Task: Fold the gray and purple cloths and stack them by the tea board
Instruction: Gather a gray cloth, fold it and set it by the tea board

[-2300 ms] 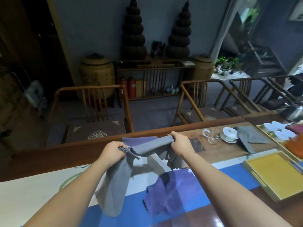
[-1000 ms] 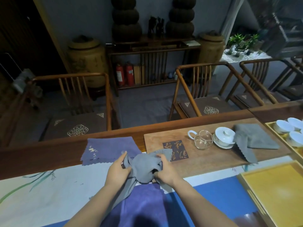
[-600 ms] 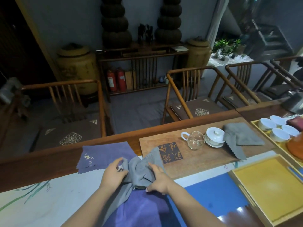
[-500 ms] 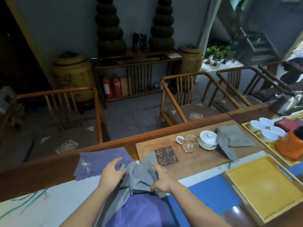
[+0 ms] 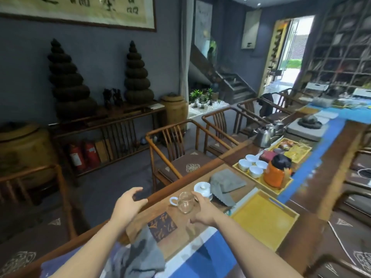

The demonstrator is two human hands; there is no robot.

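Both your arms reach out over the tea board (image 5: 198, 223). Your left hand (image 5: 128, 202) is open with fingers loosely bent, holding nothing. Your right hand (image 5: 202, 209) is open too, just past the board's middle.

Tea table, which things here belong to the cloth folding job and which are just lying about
Part of the job:
gray cloth, crumpled near the tea board
second gray cloth on the board
left hand and right hand, both holding nothing

Just lying about:
glass pitcher
white lidded cup
yellow tray
orange canister
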